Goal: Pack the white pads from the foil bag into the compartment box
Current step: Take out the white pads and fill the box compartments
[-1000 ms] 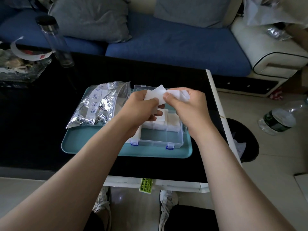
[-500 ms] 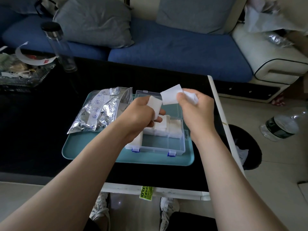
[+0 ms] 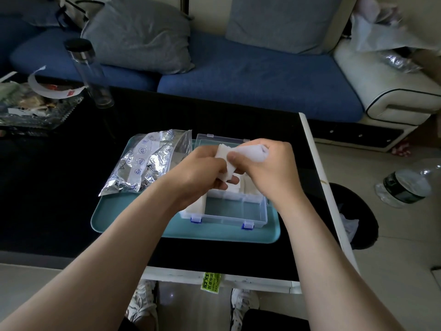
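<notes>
Black surface (image 3: 59, 187) stood before a blue sofa (image 3: 238, 80) and carried a teal tray (image 3: 124, 225). On the tray's left part lay the foil bag (image 3: 143, 163), with the open box (image 3: 233, 215) just beside it on the right. Above the box my left hand (image 3: 198, 177) gripped a pad (image 3: 223, 161), and my right hand (image 3: 267, 168) pinched a second pad (image 3: 250, 151); the two hands touched. More pads (image 3: 235, 188) sat in the box's far compartments and its left one.

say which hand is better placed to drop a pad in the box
Left, likely: the left hand holds a white pad low over the compartment box; the right hand grips higher.
</notes>
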Available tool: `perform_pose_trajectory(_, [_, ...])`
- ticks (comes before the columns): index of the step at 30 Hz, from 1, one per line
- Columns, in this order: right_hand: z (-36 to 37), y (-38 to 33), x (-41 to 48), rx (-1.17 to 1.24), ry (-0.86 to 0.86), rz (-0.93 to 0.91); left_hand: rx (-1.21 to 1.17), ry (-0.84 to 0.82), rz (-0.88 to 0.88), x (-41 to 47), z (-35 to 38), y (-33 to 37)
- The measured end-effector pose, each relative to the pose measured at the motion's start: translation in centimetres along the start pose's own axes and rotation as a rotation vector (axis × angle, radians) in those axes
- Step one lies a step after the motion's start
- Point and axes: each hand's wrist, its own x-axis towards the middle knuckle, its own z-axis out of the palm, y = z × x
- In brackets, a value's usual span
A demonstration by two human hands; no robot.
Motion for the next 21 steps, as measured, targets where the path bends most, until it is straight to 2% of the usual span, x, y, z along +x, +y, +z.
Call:
perform_pose_trajectory(4, [-0.3, -0.2, 0.0, 0.097, -0.048, 0.078, -0.007, 0.041, -0.004, 0.1, -0.5, -0.1])
perform_pose_trajectory(7, [-0.3, -0.3, 0.0, 0.084, -0.029, 0.072, -0.053, 0.031, -0.016, 0.0, -0.7, 0.0])
perform_pose_trajectory(11, [-0.1, -0.4, -0.2, 0.041, -0.027, 0.072, -0.002, 0.016, -0.014, 0.0, -0.6, -0.2])
perform_pose_trajectory(15, [0.0, -0.7, 0.0, 0.210, -0.022, 0.168, 0.034, 0.078, -0.028, 0.5, -1.0, -0.6])
perform_pose_trajectory(19, [-0.4, -1.0, -0.1, 0.194, 0.111, 0.086, -0.004, 0.145, -0.059, 0.7, -1.3, -0.7])
perform_pose_trajectory(21, [-0.4, -1.3, -0.2, 0.154, 0.099, 0.025, -0.044, 0.153, -0.084, 0.7, -1.3, -0.6])
